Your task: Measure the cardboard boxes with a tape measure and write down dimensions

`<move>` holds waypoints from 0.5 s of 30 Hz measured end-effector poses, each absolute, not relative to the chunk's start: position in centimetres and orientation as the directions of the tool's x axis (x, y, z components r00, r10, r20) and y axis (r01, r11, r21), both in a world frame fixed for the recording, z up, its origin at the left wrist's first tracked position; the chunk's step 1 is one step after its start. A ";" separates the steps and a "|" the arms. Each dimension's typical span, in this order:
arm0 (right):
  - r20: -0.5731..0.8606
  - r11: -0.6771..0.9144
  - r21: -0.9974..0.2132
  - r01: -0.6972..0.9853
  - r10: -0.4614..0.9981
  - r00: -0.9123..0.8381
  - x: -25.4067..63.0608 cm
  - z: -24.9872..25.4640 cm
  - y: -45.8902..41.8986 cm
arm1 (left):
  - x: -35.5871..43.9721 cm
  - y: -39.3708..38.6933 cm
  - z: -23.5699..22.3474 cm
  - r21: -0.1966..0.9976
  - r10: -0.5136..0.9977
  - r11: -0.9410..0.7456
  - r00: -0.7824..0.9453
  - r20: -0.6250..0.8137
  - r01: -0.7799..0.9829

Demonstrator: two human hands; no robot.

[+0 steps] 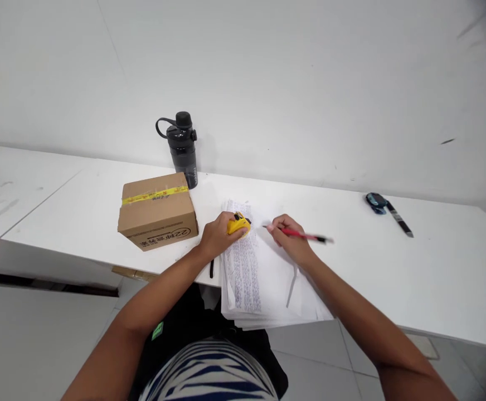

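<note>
Two hands are working over the paper stack point(274, 281): at its written strip, the left hand point(217, 236) is clamping a yellow tool point(235, 224) in closed fingers, seemingly steadying it; rightward, the right hand's point(292, 240) fingers are pinching a red pencil point(310, 236), leaving its tip free.

I get bright, diffuse light with soft shadows, wide-angle edge distortion, and the red-and-black pencil point(299, 233) blurred at its end

White desk point(435, 267): taped brown cardboard box point(157, 211); black plastic bottle point(183, 149), upright, just behind box's right end.
</note>
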State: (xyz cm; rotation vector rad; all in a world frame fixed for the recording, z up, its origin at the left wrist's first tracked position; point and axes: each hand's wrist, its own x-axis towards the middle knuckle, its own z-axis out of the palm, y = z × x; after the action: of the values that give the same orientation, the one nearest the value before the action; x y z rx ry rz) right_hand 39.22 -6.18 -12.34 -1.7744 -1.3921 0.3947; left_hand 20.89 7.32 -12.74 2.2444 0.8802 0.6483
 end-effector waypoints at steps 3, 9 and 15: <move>0.139 0.005 -0.945 0.327 0.911 0.388 37.5 -13.0 -6.5 | 20.9 7.2 -12.9 0.700 0.732 -0.574 0.651 0.204 0.426; 0.057 -0.087 -0.933 0.349 0.922 0.383 37.5 -13.3 -6.3 | 21.2 7.5 -13.6 0.688 0.698 -0.621 0.664 0.269 0.374; 0.005 -0.225 -0.871 0.436 0.885 0.466 37.0 -12.6 -6.6 | 21.7 8.0 -14.1 0.624 0.579 -0.728 0.742 0.338 0.284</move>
State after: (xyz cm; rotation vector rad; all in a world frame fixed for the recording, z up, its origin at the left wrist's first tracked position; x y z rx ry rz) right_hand 36.97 -6.63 -12.60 -1.8400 -1.1140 0.6456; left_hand 21.67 7.99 -14.10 2.3907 0.6502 0.7115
